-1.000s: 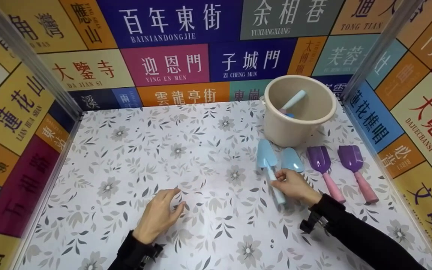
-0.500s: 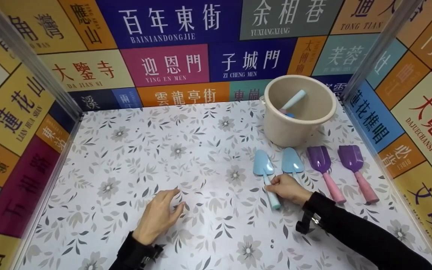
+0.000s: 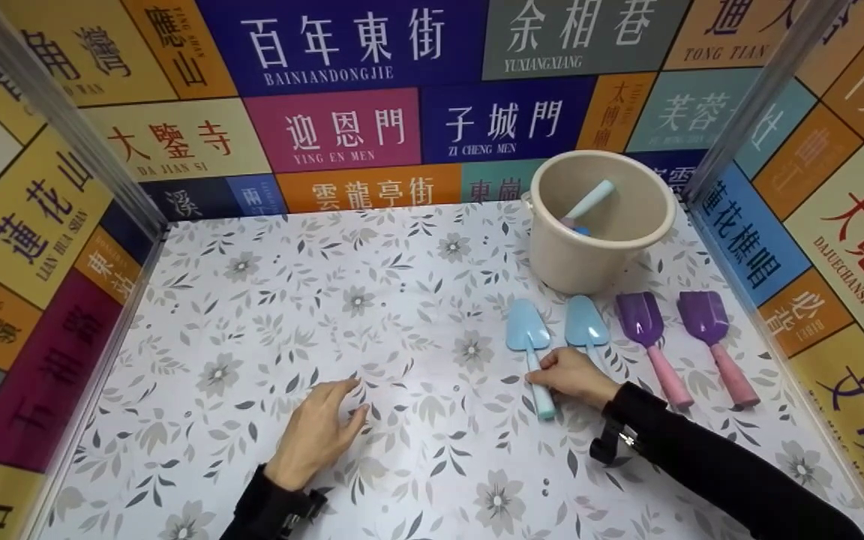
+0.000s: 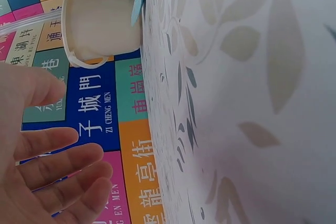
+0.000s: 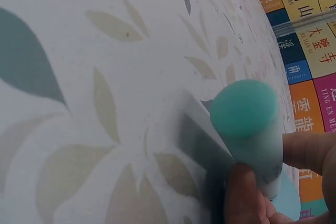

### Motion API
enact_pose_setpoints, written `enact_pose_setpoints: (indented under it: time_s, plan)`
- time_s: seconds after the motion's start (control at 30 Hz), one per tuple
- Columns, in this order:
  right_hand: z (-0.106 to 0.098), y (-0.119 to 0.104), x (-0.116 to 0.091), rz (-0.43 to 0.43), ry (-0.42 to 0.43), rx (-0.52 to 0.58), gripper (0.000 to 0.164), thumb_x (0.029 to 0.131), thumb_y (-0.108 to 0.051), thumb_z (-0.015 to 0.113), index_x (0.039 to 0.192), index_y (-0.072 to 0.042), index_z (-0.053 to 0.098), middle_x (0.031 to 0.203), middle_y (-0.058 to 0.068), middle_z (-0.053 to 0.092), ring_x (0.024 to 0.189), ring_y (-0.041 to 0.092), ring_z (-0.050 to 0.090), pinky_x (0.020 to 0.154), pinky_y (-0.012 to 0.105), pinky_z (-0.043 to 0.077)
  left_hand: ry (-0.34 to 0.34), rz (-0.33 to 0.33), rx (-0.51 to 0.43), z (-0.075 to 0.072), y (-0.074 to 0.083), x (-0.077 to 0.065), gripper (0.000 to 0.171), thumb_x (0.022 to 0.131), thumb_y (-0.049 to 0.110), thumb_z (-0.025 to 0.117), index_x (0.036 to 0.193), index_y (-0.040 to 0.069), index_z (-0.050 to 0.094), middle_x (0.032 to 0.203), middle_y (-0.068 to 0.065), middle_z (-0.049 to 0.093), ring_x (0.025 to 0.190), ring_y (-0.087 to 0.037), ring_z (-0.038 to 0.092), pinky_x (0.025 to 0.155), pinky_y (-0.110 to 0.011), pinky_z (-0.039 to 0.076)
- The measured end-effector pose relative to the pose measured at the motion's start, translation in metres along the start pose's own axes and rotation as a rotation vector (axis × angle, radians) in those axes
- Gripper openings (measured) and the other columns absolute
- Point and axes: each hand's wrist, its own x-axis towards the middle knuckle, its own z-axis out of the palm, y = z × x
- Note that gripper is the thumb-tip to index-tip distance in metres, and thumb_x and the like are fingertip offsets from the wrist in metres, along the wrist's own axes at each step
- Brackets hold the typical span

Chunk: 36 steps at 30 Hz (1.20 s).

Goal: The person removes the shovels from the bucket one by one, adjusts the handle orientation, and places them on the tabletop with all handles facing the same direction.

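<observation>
My right hand (image 3: 573, 375) pinches the handle of a light blue trowel (image 3: 528, 325), whose blade points toward the bucket. In the right wrist view the teal handle end (image 5: 244, 109) shows large, with thumb and fingers on either side of it. A second light blue trowel (image 3: 586, 321) lies just to the right, its handle partly hidden by this hand. Two purple scoops (image 3: 639, 316) with pink handles lie farther right in the same row. My left hand (image 3: 318, 429) holds nothing; in the left wrist view its fingers (image 4: 68, 169) are relaxed and spread.
A beige bucket (image 3: 574, 262) stands behind the row at the back right, with a light blue handle (image 3: 589, 201) and smaller coloured pieces inside. Panels with printed signs (image 3: 342, 127) wall in the flower-patterned table surface (image 3: 357, 255) at the back and sides.
The right hand has brought the left light blue trowel down toward the front and slightly left, level with its twin. In the last half second it has barely moved; the left hand stays put.
</observation>
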Motion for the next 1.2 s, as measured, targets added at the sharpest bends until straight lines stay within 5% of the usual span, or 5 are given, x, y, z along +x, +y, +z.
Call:
enact_pose_setpoints:
  time_s: [0.8, 0.93, 1.2]
  plan:
    - [-0.010, -0.003, -0.005, -0.019, -0.029, -0.042, 0.035, 0.096, -0.023, 0.076, 0.111, 0.003, 0.060, 0.093, 0.007, 0.065, 0.075, 0.016, 0.064, 0.068, 0.026, 0.057, -0.031, -0.024, -0.007, -0.004, 0.000, 0.004, 0.035, 0.086, 0.013, 0.084, 0.115, -0.002, 0.073, 0.107, -0.015, 0.077, 0.098, -0.030, 0.074, 0.082, -0.040, 0.065]
    - [-0.022, -0.009, -0.009, -0.103, -0.011, -0.138, 0.039, 0.097, -0.028, 0.075, 0.116, 0.004, 0.061, 0.090, 0.007, 0.067, 0.073, 0.015, 0.064, 0.067, 0.027, 0.053, 0.006, 0.017, 0.009, -0.004, 0.000, 0.008, 0.035, 0.084, 0.011, 0.085, 0.113, -0.002, 0.072, 0.104, -0.014, 0.076, 0.095, -0.029, 0.074, 0.079, -0.039, 0.065]
    - [-0.046, -0.019, -0.027, -0.381, 0.101, -0.283, 0.047, 0.096, -0.027, 0.077, 0.123, 0.008, 0.062, 0.103, 0.019, 0.070, 0.094, 0.027, 0.068, 0.079, 0.033, 0.054, 0.034, 0.044, -0.001, -0.003, 0.005, 0.020, 0.038, 0.082, 0.011, 0.085, 0.116, 0.000, 0.073, 0.103, -0.014, 0.076, 0.092, -0.028, 0.073, 0.075, -0.037, 0.064]
